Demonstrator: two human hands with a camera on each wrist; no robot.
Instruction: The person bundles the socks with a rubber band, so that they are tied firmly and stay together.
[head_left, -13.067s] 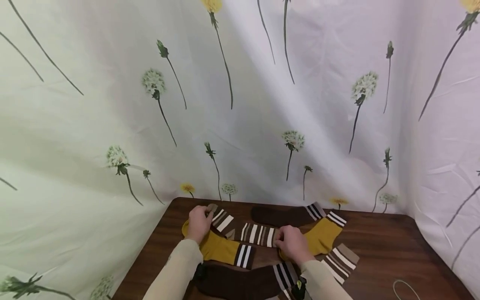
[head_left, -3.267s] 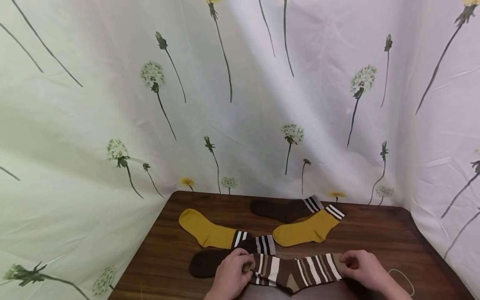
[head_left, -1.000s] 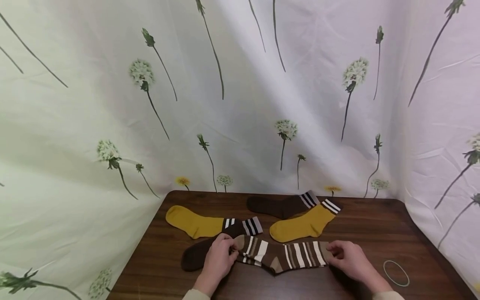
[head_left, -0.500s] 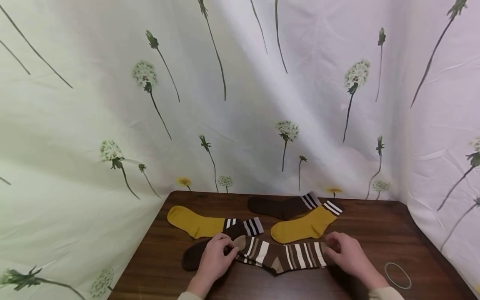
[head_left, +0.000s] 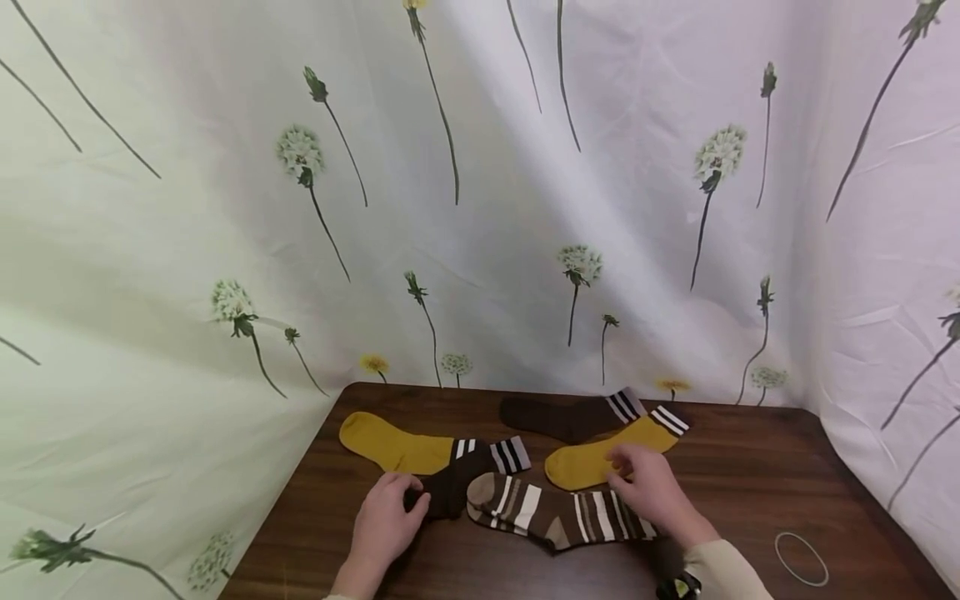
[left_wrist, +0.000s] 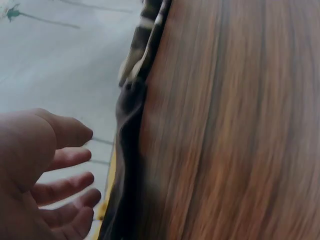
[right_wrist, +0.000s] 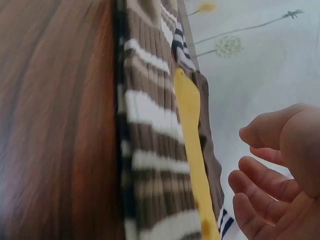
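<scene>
Two brown-and-white striped socks point(head_left: 532, 508) lie flat, one on top of the other, at the front middle of the table. My left hand point(head_left: 386, 517) is just left of them, over the toe end of a dark brown sock point(head_left: 450, 487); the left wrist view shows that hand point(left_wrist: 45, 175) with fingers spread and nothing in them. The right hand point(head_left: 652, 487) hovers above the cuff end of the striped pair, overlapping a yellow sock point(head_left: 585, 465). Its fingers are loosely bent and hold nothing in the right wrist view. The brown sock's toe is hidden by my left hand.
Another yellow sock point(head_left: 405, 450) lies at the left, its cuff partly under the dark brown sock. A second dark brown sock point(head_left: 555, 417) lies along the back edge. A thin pale ring point(head_left: 780, 553) rests at right. Flower-printed cloth point(head_left: 495, 250) hangs behind the table.
The striped socks, apart at first, are now stacked. Both hands have let go of their ends; the left moved left to the dark brown sock, the right rose inward over the yellow sock.
</scene>
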